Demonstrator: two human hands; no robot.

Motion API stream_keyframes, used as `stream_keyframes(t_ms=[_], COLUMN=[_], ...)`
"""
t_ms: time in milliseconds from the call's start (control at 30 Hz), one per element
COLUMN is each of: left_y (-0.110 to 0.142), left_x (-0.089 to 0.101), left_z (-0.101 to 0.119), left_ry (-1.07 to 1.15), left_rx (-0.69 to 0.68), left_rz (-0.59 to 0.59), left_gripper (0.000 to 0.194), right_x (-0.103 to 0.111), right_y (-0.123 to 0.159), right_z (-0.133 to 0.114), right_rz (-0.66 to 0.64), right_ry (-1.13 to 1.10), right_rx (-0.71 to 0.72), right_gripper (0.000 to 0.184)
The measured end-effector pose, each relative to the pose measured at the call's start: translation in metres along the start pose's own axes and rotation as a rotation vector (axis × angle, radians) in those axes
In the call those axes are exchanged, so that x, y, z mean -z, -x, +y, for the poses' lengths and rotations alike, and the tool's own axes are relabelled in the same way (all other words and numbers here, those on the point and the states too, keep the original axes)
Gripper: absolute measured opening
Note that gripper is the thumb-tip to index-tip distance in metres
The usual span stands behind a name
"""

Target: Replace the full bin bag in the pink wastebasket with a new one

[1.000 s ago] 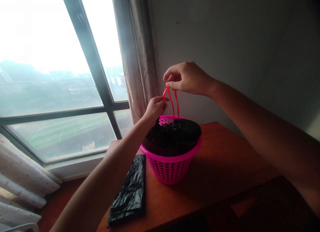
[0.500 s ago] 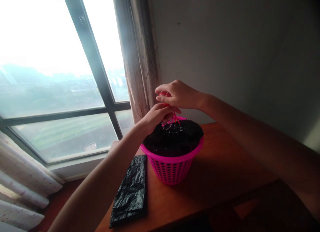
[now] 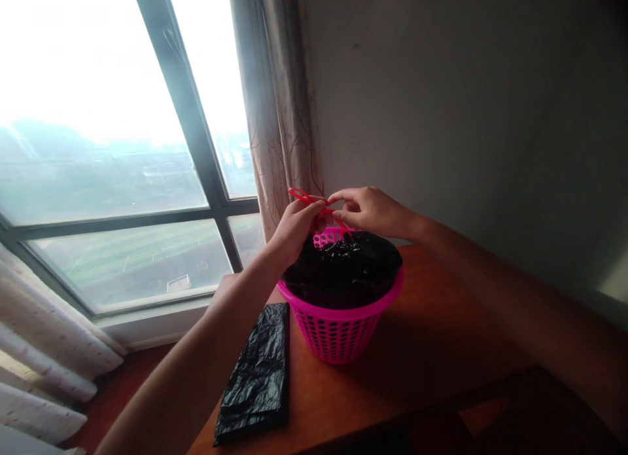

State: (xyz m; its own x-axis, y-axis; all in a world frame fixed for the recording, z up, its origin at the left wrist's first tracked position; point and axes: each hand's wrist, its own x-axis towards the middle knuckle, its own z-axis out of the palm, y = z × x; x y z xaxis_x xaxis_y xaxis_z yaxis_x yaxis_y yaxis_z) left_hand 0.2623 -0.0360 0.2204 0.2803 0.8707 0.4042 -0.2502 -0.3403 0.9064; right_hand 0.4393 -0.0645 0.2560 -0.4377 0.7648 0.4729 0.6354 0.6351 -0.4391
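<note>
A pink perforated basket stands on the wooden table and holds a black rubbish bag gathered at its top. Red drawstrings rise from the bag's mouth. My left hand is closed, pinching a loop of the drawstring just above the bag. My right hand is closed too, pinching the other end of the string close beside the left hand. Both hands hover right over the far rim of the basket.
A flat folded stack of black bags lies on the table to the left of the basket. A curtain and a large window stand behind; a grey wall is to the right.
Both hands came down from well above the basket to just over the bag. The long upright drawstrings are now drawn into a short loop between the two hands.
</note>
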Motion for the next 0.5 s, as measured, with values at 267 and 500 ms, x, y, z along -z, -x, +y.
stream_keyframes(t_ms=[267, 500], left_y=[0.001, -0.002], left_x=[-0.002, 0.002], left_z=[-0.009, -0.013], left_ry=[-0.115, -0.298], left_rx=[-0.069, -0.052], left_rz=[0.002, -0.018], left_gripper=[0.028, 0.027], right_x=[-0.016, -0.012], right_y=[-0.001, 0.002], right_z=[0.015, 0.014], right_rz=[-0.094, -0.019], right_ry=[-0.305, -0.121], right_rx=[-0.209, -0.215], right_gripper=[0.025, 0.015])
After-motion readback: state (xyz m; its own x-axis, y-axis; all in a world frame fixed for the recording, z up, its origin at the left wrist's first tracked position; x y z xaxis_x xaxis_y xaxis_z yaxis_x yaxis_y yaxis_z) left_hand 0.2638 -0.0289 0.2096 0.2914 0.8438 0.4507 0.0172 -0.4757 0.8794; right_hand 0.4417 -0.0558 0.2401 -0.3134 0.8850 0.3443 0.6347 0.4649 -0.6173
